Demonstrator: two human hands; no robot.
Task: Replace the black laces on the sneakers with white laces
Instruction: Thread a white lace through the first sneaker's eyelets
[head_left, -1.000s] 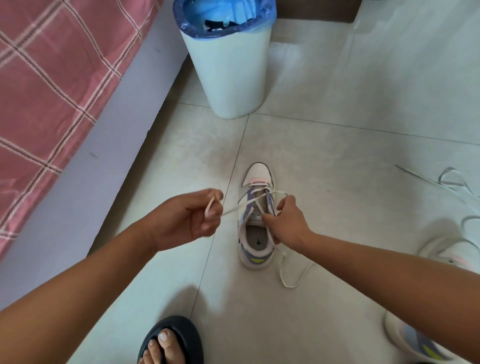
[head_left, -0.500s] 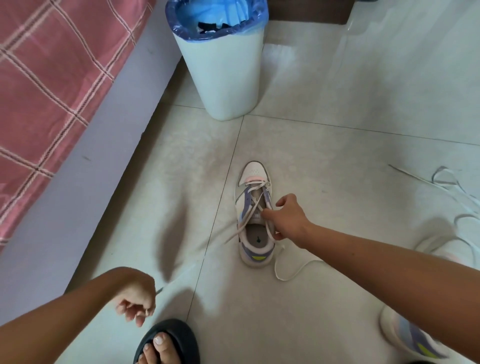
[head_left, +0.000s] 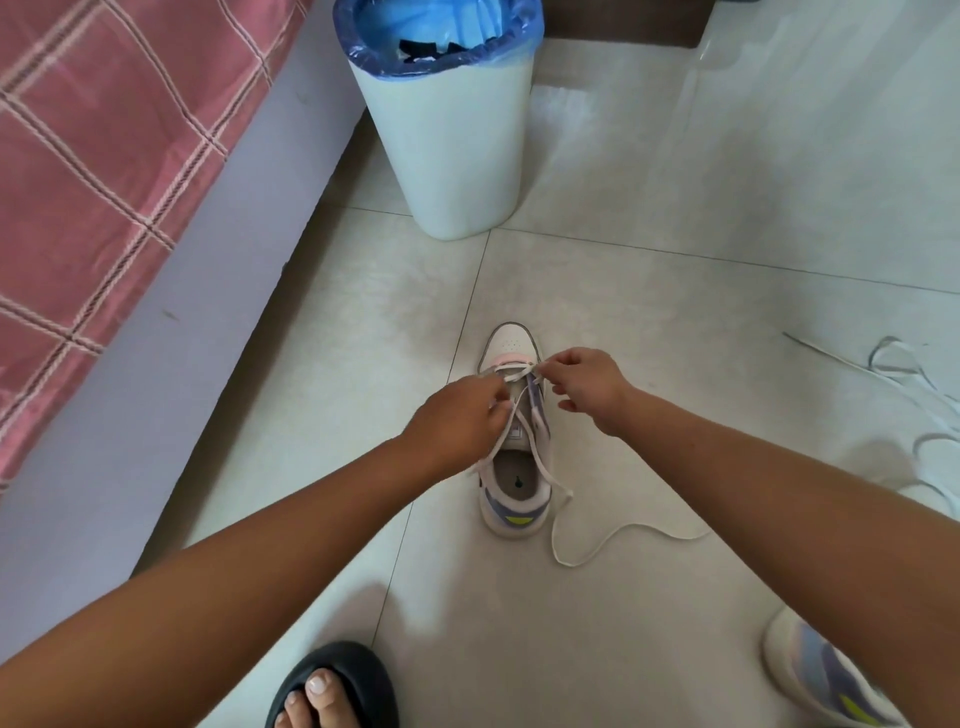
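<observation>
While both hands (head_left: 457, 421) (head_left: 584, 384) pinch white lace (head_left: 519, 370), bin (head_left: 447, 156) holds black scraps (head_left: 423, 48)

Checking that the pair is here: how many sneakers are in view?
2. One sneaker stands on the floor between both hands; the other sneaker lies at the lower right, partly hidden by the right arm.

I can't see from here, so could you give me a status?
Both hands pinching white lace at sneaker front eyelets. Lacing unfinished. Nothing obstructing.
</observation>
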